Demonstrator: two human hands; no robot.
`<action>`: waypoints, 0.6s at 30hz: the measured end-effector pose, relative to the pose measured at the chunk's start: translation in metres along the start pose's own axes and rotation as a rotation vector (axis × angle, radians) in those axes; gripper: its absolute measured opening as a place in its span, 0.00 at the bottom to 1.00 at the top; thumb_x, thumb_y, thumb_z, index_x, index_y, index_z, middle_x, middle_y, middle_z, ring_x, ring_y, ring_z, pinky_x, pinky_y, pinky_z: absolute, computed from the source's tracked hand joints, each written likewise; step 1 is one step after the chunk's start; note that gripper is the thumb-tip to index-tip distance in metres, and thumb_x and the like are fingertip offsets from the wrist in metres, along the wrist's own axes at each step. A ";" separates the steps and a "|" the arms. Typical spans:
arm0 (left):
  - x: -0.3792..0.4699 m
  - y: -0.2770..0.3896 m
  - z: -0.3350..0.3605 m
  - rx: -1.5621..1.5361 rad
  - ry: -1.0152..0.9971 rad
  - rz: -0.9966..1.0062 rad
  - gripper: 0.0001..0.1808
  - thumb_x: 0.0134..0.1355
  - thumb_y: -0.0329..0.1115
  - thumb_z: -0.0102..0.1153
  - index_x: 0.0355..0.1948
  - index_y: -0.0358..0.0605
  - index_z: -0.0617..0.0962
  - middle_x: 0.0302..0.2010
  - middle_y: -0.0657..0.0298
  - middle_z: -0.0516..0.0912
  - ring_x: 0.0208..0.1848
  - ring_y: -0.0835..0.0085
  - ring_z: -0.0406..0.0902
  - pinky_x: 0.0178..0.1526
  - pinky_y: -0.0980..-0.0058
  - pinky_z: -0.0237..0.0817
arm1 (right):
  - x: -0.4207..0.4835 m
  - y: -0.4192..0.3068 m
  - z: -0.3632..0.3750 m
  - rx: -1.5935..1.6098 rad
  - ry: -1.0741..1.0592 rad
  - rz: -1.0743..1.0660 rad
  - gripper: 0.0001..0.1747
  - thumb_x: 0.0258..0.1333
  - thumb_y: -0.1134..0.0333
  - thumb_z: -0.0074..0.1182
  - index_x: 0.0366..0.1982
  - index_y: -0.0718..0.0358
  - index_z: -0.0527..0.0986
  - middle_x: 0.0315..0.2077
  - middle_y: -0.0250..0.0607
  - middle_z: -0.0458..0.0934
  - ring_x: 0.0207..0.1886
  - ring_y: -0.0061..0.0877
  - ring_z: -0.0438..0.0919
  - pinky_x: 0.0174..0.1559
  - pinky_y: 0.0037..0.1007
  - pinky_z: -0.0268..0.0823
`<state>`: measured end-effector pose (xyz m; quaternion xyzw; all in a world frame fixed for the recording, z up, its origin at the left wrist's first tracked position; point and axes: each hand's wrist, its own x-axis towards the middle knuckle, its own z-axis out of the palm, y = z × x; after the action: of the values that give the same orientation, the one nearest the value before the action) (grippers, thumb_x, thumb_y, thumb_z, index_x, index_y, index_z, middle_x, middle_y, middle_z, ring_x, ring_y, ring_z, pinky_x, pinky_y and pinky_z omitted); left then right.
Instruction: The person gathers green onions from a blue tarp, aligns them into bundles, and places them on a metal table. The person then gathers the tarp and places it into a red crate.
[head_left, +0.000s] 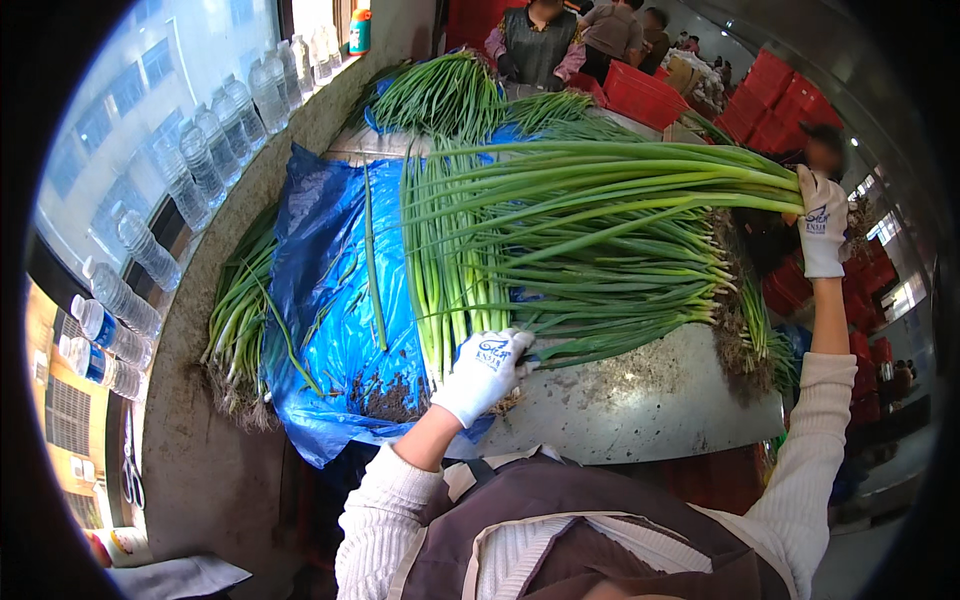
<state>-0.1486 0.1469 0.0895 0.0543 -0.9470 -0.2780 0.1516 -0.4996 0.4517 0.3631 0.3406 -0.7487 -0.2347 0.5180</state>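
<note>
My right hand (823, 221), in a white printed glove, is raised at the right and grips the lower ends of a bunch of long green onions (637, 176). Their leaves stretch left across the table. My left hand (484, 371), gloved alike, is curled over the lower stalks of another green onion bundle (442, 292) lying lengthwise before me; its fingertips are hidden. That bundle rests partly on a blue plastic sheet (337, 225) strewn with soil and loose leaves. Beneath the raised bunch lies a pile of green onions (630, 277), rooted ends to the right.
Along the windowsill stand several clear plastic bottles (199, 161). More rooted green onions (240, 322) lie left of the sheet, and a heap (442, 94) sits at the far end. The metal table (637, 405) carries dirt. A person (536, 45) and red crates (645, 94) are beyond.
</note>
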 end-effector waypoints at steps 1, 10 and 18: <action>0.008 0.013 -0.001 -0.077 0.053 -0.017 0.17 0.59 0.40 0.61 0.47 0.45 0.80 0.43 0.53 0.83 0.44 0.55 0.80 0.47 0.61 0.71 | -0.004 0.005 0.006 -0.001 0.020 0.013 0.37 0.38 0.78 0.60 0.57 0.52 0.69 0.47 0.39 0.74 0.47 0.39 0.74 0.53 0.39 0.67; 0.083 0.004 -0.100 -0.279 0.784 0.004 0.15 0.63 0.28 0.53 0.51 0.37 0.78 0.42 0.49 0.84 0.43 0.61 0.82 0.47 0.70 0.71 | -0.047 0.028 0.027 -0.053 0.414 0.022 0.22 0.52 0.75 0.56 0.50 0.52 0.77 0.40 0.37 0.79 0.43 0.39 0.77 0.48 0.42 0.72; 0.118 0.016 -0.090 -0.400 -0.011 -0.071 0.25 0.61 0.25 0.57 0.61 0.41 0.72 0.49 0.66 0.80 0.47 0.81 0.73 0.52 0.79 0.67 | -0.080 0.052 0.029 -0.062 0.586 0.064 0.16 0.58 0.66 0.54 0.50 0.49 0.76 0.48 0.30 0.76 0.52 0.35 0.74 0.58 0.42 0.68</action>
<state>-0.2320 0.0918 0.2006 0.0550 -0.8713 -0.4659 0.1442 -0.5217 0.5462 0.3399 0.3540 -0.5702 -0.1327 0.7293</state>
